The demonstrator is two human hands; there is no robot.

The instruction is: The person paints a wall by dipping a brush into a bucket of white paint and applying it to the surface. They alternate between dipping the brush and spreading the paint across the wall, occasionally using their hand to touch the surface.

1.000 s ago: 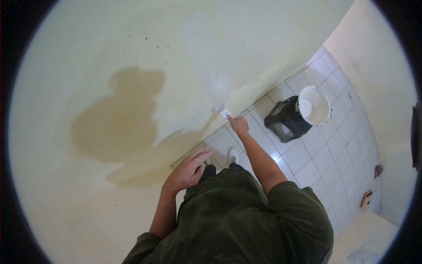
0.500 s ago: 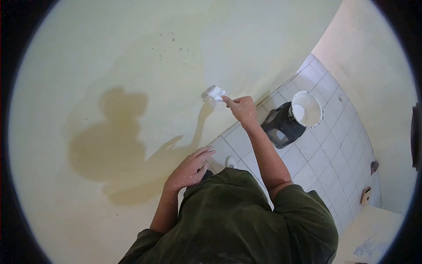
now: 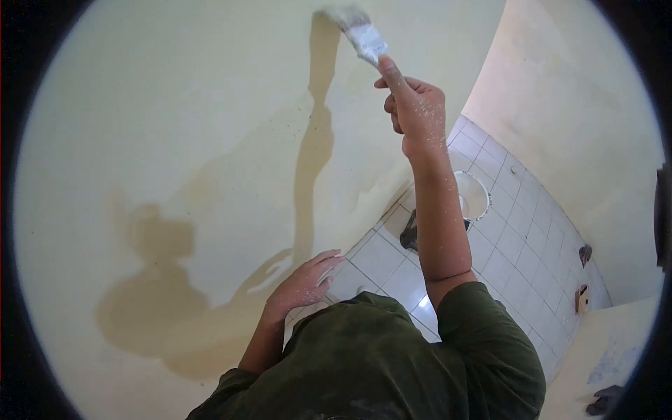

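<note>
My right hand point(image 3: 418, 112) is raised high, its speckled fingers wrapped round the handle of a paintbrush point(image 3: 364, 40). White paint coats the brush, and its blurred bristle end is at the pale wall point(image 3: 231, 91); whether it touches cannot be made out. Low beside the wall, my left hand point(image 3: 305, 281) holds nothing, with its fingers stretched out and apart. White specks cover both hands and the right forearm.
A white bucket point(image 3: 488, 203) with a paint-smeared rim sits by a dark stool-like object point(image 3: 409, 232), both partly behind my right arm. White tiles point(image 3: 518, 231) cover the floor. A small wooden piece point(image 3: 582, 299) and a dark lump point(image 3: 585, 255) lie along the far wall.
My right hand has swept the paintbrush upward along the wall, and the arm is now straighter. My left hand has stayed nearly in place. The view has shifted slightly.
</note>
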